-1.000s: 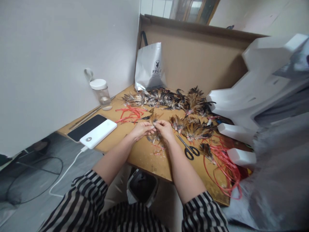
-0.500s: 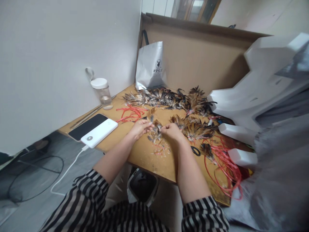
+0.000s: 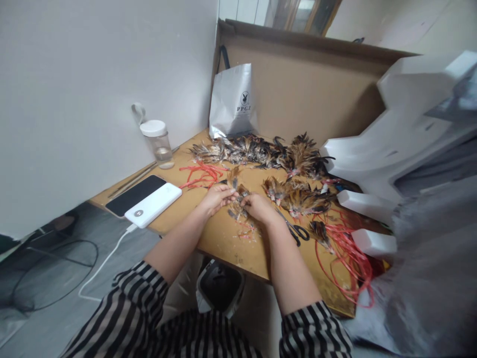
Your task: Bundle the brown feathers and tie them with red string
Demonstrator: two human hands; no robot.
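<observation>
Over the middle of the wooden table, my left hand is closed in a pinch at some small brown feathers. My right hand is close beside it, thumb and fingers pinched on the feathers between the two hands. Exactly which feathers each hand grips is partly hidden by the fingers. Below the hands lie loose feather bits and red scraps. Black-handled scissors rest just right of my right forearm.
Bundles of brown feathers lie to the right, with a long feather row behind. Red plastic strips and a red strip tangle flank them. A bottle, phone, power bank, silver bag and white foam stand around.
My right hand has moved left, nearer to my left hand, and more of the scissors shows beside the forearm. My left hand has stayed nearly in place.
</observation>
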